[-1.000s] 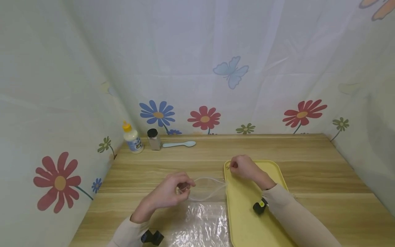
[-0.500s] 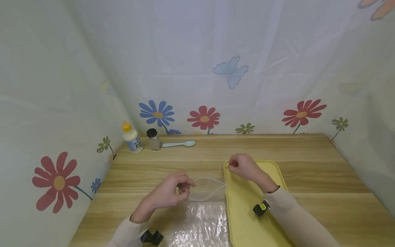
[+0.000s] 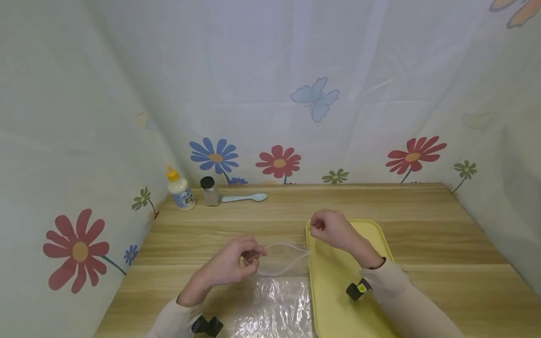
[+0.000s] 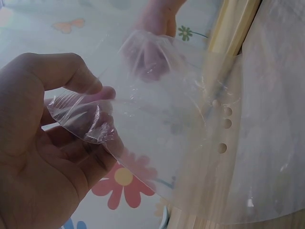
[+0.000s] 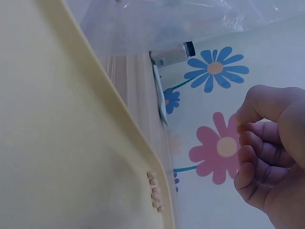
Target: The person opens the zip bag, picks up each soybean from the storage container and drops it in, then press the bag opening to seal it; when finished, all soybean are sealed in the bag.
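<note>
My left hand [image 3: 232,263] pinches the rim of a clear zip-top plastic bag [image 3: 281,305]; its mouth gapes toward the yellow tray [image 3: 334,300]. In the left wrist view, the thin film crosses my fingers, and several small round beige pieces [image 4: 222,148] show through the bag. My right hand [image 3: 334,228] hovers over the tray's far left corner. Its fingers are curled, with thumb and index tip together, and no object is visible between them. Several more small beige pieces [image 5: 155,192] lie along the tray's edge in the right wrist view; in the head view the hand mostly covers them.
At the back left of the wooden table [image 3: 439,244] stand a yellow-capped bottle [image 3: 181,192] and a small black-lidded jar [image 3: 210,191]. A pale blue spoon [image 3: 244,198] lies beside the jar. Flower-printed curtains [image 3: 313,136] surround the table.
My right hand has shifted slightly left along the tray's far corner and now covers the small pieces there. My left hand and the bag have stayed nearly still.
</note>
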